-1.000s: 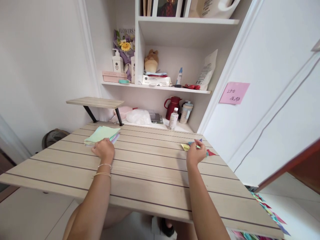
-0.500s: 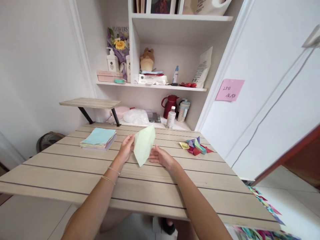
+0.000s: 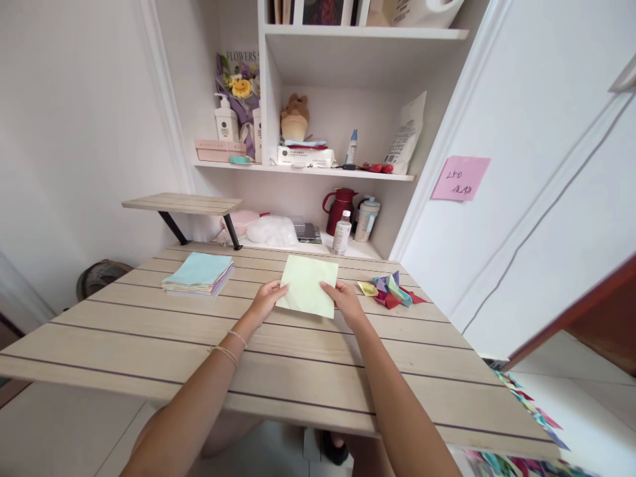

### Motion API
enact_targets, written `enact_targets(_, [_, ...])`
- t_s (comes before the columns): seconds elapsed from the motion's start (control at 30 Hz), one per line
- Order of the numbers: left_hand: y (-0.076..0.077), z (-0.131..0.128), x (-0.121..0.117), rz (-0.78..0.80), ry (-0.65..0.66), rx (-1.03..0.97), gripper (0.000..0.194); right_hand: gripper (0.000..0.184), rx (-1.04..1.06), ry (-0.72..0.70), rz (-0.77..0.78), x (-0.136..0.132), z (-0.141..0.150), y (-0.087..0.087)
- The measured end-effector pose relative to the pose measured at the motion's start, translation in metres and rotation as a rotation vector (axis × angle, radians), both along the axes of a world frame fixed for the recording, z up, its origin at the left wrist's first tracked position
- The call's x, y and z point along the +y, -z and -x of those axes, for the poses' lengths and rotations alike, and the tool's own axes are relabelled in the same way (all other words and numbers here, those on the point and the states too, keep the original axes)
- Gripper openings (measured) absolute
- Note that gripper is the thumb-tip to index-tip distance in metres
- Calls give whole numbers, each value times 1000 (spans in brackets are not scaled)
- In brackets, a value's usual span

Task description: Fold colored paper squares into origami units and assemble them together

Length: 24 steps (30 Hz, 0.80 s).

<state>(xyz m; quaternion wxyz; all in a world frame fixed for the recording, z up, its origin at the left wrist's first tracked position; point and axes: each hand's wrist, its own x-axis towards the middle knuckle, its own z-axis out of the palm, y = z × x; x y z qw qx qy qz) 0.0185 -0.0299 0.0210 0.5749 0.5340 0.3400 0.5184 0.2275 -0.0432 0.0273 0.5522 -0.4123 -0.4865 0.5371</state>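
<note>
In the head view, a square pale-green paper sheet [image 3: 308, 286] is held over the slatted light-wood table [image 3: 298, 371] — left hand [image 3: 268, 298] and right hand [image 3: 344, 299] each pinching a side edge, thumbs on top — between a blue-topped square paper stack [image 3: 201, 270] and a multicoloured folded-paper pile [image 3: 390, 290].

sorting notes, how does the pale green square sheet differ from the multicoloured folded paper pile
The pale green square sheet is unfolded and one colour; the multicoloured folded paper pile has pointed pieces in several. The left hand and right hand hold the sheet; the pile lies on the slatted beige table. Both look like paper.
</note>
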Motion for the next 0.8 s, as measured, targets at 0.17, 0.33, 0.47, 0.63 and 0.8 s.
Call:
enact_targets(0.17, [0,1,3,30,-60,-14,35,33,-53,-107,-5,0,-1,0])
enact_targets(0.33, [4,7,9,54,-111,-47,24,27,43,-194,17,-3,-5,-4])
enact_targets(0.47, [2,11,10,51,-81,-148,18,21,98,-223,18,-3,-9,-7])
enact_targets(0.63, [-5,10,6,148,2,-248,47,39,-41,-208,-93,-5,-3,-8])
enact_targets(0.8, [-1,3,5,87,-91,-189,61,49,-300,-323,-310,-9,17,1])
